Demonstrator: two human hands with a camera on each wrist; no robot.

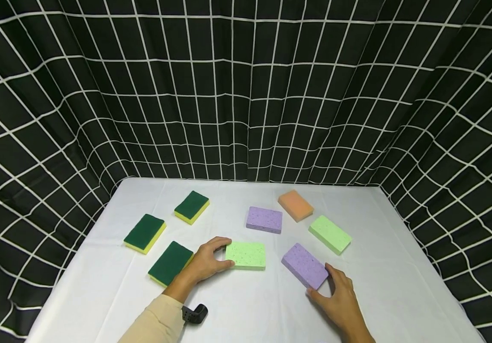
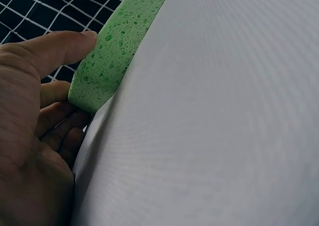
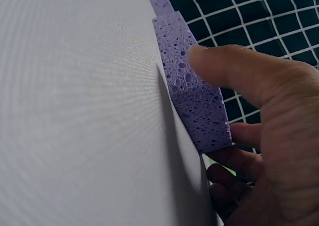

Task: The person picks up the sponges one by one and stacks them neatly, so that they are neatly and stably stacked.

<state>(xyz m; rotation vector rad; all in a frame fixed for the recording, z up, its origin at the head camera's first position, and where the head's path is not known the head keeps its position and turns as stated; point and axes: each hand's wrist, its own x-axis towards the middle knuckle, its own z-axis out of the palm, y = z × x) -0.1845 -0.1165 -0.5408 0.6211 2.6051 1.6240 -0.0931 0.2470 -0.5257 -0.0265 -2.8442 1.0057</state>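
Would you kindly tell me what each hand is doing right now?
Left hand: holding the nearer light-green rectangular sponge.
Right hand: holding the nearer purple rectangular sponge.

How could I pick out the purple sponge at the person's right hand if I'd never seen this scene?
On the white table, find the right hand at the near side. It pinches the near end of the purple sponge, which sits at a slant. The other purple sponge lies farther back, with no hand on it.
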